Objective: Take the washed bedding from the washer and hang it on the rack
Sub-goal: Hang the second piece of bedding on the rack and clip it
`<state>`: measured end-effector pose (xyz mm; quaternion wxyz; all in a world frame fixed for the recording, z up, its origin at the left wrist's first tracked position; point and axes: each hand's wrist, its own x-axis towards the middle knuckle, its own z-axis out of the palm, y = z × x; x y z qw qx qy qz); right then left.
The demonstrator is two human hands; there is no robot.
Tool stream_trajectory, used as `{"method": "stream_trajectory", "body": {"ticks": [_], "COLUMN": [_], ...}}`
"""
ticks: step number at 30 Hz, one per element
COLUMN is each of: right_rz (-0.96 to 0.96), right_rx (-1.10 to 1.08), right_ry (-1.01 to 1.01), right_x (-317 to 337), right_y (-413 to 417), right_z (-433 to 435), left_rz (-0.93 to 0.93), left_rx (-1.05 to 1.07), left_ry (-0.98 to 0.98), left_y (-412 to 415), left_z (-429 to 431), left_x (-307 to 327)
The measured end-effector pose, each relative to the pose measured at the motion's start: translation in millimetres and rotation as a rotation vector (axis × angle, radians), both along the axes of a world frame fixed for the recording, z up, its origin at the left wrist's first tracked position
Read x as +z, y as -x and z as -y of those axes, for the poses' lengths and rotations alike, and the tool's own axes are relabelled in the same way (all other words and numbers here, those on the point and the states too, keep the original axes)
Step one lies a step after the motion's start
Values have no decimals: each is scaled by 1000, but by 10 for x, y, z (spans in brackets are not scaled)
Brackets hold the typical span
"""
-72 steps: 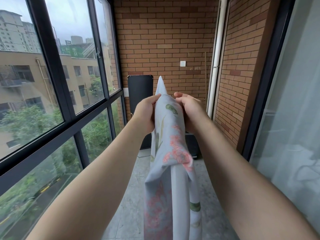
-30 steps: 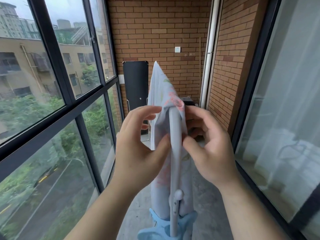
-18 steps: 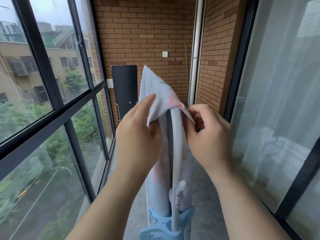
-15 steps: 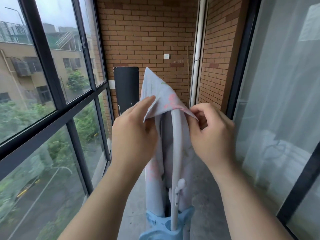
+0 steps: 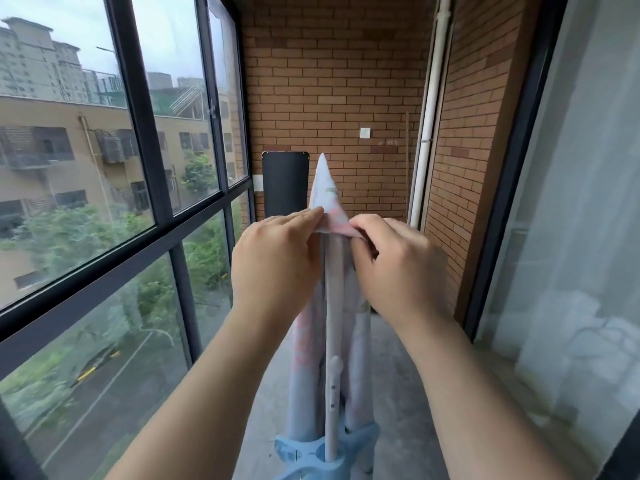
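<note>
Pale floral cotton: the bedding [image 5: 325, 188] lay draped over the rack pole [image 5: 334, 306], one panel hanging down each side of it and a peak of cloth rising behind its top. Your left hand [image 5: 273, 265], just left of the pole, pinched the bedding's folded edge at its fingertips. Your right hand [image 5: 398, 268], just right of the pole with fingers curled, pinched the same edge. Both grips met the cloth at the pole's top. Blue plastic base [image 5: 325, 452] at the pole's foot. Black panel [image 5: 284, 181] beyond the pole, against the brick wall [image 5: 339, 81].
</note>
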<state>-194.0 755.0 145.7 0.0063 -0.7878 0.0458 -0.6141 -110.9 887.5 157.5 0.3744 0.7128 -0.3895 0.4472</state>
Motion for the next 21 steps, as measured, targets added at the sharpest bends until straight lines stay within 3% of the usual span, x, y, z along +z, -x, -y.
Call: {"method": "stream_trajectory", "body": {"ticks": [3, 10, 16, 21], "right_rz": [-2, 22, -330, -360], "right_rx": [54, 70, -18, -5], "right_ry": [-54, -55, -176, -214], "right_x": [15, -28, -48, -79], "right_y": [38, 0, 19, 90], "right_z": [9, -92, -58, -3], "left_rz": [-177, -284, -271, -231], "left_rx": [-59, -27, 62, 142], "left_ry": [101, 72, -10, -20], "left_y": [95, 275, 225, 192], "left_z": [19, 101, 105, 59], "left_x": [2, 6, 5, -62]}}
